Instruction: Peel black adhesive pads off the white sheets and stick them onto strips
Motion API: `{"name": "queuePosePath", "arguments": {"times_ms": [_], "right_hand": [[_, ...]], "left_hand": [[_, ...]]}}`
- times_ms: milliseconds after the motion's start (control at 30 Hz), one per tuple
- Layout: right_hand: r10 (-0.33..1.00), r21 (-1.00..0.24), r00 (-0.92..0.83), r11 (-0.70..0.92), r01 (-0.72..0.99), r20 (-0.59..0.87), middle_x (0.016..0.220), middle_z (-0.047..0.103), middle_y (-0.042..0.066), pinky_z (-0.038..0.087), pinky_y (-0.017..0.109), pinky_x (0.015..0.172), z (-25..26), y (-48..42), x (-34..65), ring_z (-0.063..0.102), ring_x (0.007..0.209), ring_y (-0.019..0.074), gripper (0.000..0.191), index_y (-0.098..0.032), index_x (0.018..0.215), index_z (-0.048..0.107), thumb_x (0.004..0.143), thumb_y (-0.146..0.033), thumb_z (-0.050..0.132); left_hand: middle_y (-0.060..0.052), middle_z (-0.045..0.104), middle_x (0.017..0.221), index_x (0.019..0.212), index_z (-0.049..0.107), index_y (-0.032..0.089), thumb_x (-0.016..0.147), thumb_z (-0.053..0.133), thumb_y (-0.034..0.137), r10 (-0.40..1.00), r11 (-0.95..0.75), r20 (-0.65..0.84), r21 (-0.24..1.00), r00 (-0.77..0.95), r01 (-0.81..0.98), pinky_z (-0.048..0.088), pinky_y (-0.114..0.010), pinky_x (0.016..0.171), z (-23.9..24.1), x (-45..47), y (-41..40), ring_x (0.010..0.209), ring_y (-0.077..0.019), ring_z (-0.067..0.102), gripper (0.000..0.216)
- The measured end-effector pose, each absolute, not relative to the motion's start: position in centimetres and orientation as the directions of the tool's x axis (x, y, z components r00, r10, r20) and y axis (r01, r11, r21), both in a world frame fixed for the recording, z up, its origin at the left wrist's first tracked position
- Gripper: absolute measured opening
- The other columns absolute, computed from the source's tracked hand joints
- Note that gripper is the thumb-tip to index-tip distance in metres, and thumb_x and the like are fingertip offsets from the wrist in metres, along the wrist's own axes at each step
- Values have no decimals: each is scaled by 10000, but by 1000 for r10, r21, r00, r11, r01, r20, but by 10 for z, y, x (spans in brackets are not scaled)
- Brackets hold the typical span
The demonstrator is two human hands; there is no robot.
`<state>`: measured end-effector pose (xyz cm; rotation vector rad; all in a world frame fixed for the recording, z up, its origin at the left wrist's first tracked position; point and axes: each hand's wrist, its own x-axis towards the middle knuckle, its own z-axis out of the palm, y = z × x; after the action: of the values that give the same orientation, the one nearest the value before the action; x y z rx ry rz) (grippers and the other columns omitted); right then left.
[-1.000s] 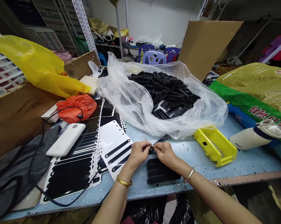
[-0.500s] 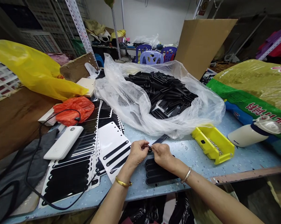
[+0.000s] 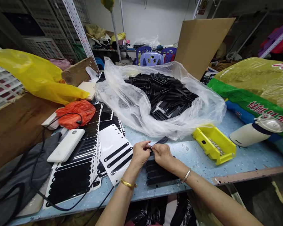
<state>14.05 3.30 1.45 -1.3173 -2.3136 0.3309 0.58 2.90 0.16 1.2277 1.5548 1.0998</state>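
My left hand (image 3: 139, 153) and my right hand (image 3: 163, 154) meet above the blue table (image 3: 197, 157), fingers pinched together on the near end of a narrow black plastic strip (image 3: 160, 141) that points away toward the bag. A small shiny metal piece sits between the fingertips. Just below my hands lies a short stack of black strips (image 3: 159, 174). A clear plastic bag (image 3: 132, 103) holding a heap of black plastic strips (image 3: 162, 94) lies beyond my hands.
A yellow bin (image 3: 214, 144) with small metal parts sits to the right, a white bottle (image 3: 254, 131) beyond it. Black-and-white sticker sheets (image 3: 94, 150), a white power bank (image 3: 66, 145) with a black cable, an orange bag (image 3: 76, 113) and a yellow bag (image 3: 33, 73) lie left.
Both hands stay pinched on the strip's end with only small finger shifts. The view has drifted slightly.
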Motion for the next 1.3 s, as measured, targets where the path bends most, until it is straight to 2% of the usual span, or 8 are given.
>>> {"name": "queuePosePath", "arguments": {"times_ms": [200,400,500,667,833,1000,1200,1300], "right_hand": [[904,-597,-362,424,681,229,542,622,22,314,239,534,20,39,145,509,509,126,252,-160,596,635,780,-97,475],[952,-821,-258,276,499,163,506,582,-7,352,222,519,28,53,158,486,506,117,211,-147,604,665,747,-151,510],[958,-876,-256,233,422,131,497,555,-17,348,220,505,28,54,159,464,500,112,210,-143,599,661,742,-177,512],[952,-865,-251,272,423,176,486,524,-27,337,222,509,26,50,157,446,498,108,198,-150,584,648,735,-169,522],[931,-813,-296,336,475,212,485,518,-30,324,225,511,28,46,157,439,496,104,208,-152,591,642,753,-144,513],[925,-825,-340,323,464,171,558,620,0,377,228,529,35,44,160,522,529,120,201,-154,675,690,782,-148,520],[968,-889,-245,69,454,-50,486,584,-26,389,230,417,36,41,197,492,363,119,269,-144,996,710,854,-248,505],[980,-780,-189,168,603,65,564,645,19,455,262,509,24,40,226,592,471,157,272,-145,934,711,876,-228,459]], "left_hand": [[-13,753,697,967,763,149,603,556,10,987,117,-84,959,-136,258,548,-263,697,3,3,29,659,-158,695,441],[-21,756,708,980,764,152,600,547,7,990,110,-81,957,-115,269,540,-252,658,3,3,30,648,-157,686,461],[-20,756,717,1008,757,151,613,544,23,995,82,-63,964,-81,252,542,-250,661,5,0,29,654,-157,687,466],[-60,772,812,1072,732,124,648,539,38,999,33,-24,974,-40,225,564,-279,722,10,-4,26,755,-183,716,473],[-45,780,925,954,770,203,738,603,117,992,-112,126,919,-13,379,548,-317,827,22,-1,24,850,-197,718,287],[-20,782,826,824,776,231,755,607,105,983,-179,178,856,48,485,530,-277,738,33,1,28,763,-181,713,222],[0,769,735,753,771,233,743,628,132,987,-159,148,869,60,468,515,-246,667,32,2,29,691,-163,696,175],[-8,766,722,745,775,226,734,632,151,987,-161,155,886,51,434,515,-249,652,29,0,28,673,-163,693,161]]}}
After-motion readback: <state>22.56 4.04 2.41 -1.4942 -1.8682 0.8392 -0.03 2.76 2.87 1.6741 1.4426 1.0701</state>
